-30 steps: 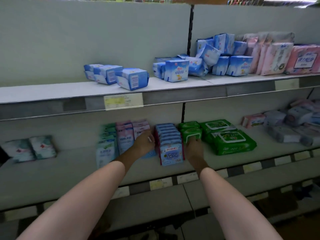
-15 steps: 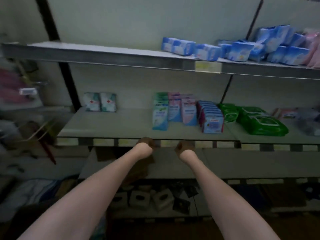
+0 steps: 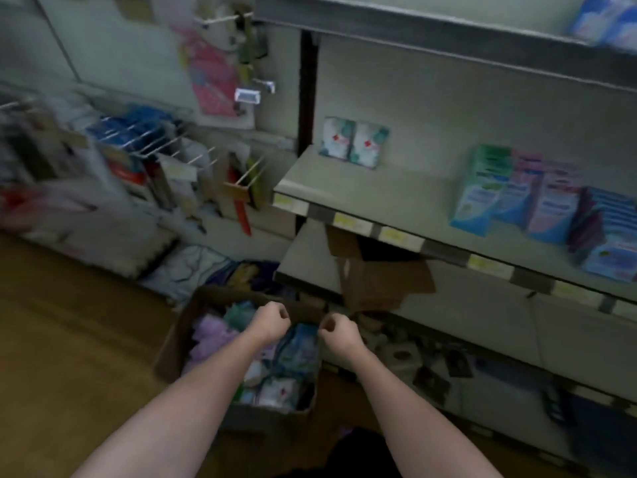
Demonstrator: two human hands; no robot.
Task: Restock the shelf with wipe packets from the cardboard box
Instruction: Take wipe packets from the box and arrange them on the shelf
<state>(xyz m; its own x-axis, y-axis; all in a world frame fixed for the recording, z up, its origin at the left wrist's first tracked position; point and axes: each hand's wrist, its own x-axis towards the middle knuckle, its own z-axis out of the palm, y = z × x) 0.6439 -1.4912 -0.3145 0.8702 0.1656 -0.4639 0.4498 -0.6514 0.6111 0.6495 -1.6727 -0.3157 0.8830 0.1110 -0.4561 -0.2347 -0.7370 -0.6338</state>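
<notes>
Now both your hands hang over the open cardboard box (image 3: 179, 334) on the floor, left hand (image 3: 270, 322) and right hand (image 3: 339, 334) side by side, each with fingers curled in and nothing held. Under them the box is full of wipe packets (image 3: 296, 350), blue, purple and white ones jumbled together. To your right the shelf (image 3: 389, 201) carries two pale packets (image 3: 353, 142) standing against the back wall near its left end, and well apart from them a row of upright green, pink and blue packs (image 3: 510, 191). A second, smaller carton (image 3: 379, 281) sits on the lower ledge just beyond your right hand. Blurred hanging goods (image 3: 138, 160) fill the rack on your left
</notes>
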